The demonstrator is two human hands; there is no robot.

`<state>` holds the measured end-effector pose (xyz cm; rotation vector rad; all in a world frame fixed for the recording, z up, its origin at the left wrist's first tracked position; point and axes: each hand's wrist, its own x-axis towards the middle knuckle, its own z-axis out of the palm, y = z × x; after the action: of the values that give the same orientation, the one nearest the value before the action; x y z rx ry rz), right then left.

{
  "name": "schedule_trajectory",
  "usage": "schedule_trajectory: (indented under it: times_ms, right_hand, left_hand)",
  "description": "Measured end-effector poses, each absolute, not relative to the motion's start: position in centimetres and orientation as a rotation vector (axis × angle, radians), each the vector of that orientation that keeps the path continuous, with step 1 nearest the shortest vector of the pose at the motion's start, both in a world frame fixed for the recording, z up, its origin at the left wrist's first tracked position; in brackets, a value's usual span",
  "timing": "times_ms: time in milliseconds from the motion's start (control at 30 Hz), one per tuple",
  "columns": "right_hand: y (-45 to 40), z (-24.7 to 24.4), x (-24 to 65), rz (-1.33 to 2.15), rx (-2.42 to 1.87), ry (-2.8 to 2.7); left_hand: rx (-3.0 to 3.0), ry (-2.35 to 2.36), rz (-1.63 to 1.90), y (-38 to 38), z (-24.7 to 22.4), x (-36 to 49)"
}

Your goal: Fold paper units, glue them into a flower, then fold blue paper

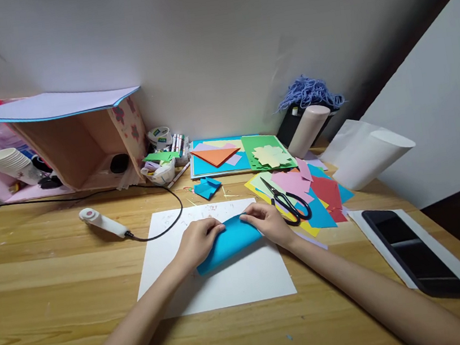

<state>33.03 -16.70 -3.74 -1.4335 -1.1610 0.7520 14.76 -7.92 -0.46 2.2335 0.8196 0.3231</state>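
A sheet of blue paper, bent over into a curve, is held above a white sheet lying on the wooden table. My left hand pinches its left end between thumb and fingers. At the other end, my right hand grips the upper edge in the same way. Just beyond the white sheet rests a small folded blue paper piece. Black-handled scissors lie on coloured paper scraps to the right of my right hand.
A white corded tool lies at left, its cable reaching the white sheet. Behind stand an open box and a tub of scraps. Orange folded paper lies at the back. A paper roll and a phone are at right.
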Motion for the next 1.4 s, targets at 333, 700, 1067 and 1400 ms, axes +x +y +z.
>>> schedule_trajectory:
  times_ms: [333, 700, 1067, 1400]
  right_hand:
    - [-16.3, -4.3, 33.5, 0.901, -1.445, -1.146]
    - [-16.3, -3.8, 33.7, 0.958, -1.396, -1.074]
    - [-17.3, -3.3, 29.5, 1.262, -1.286, -0.954]
    - [-17.2, -3.8, 29.6, 1.25, -1.238, -0.863]
  left_hand:
    - [2.212, 0.845, 0.33, -8.2, -1.5, 14.6]
    - [2.199, 0.892, 0.401, -8.1, -1.9, 14.5]
    - [1.981, 1.003, 0.834, -10.5, -1.1, 15.1]
    - [1.961, 1.042, 0.767, -10.0, -1.6, 15.2]
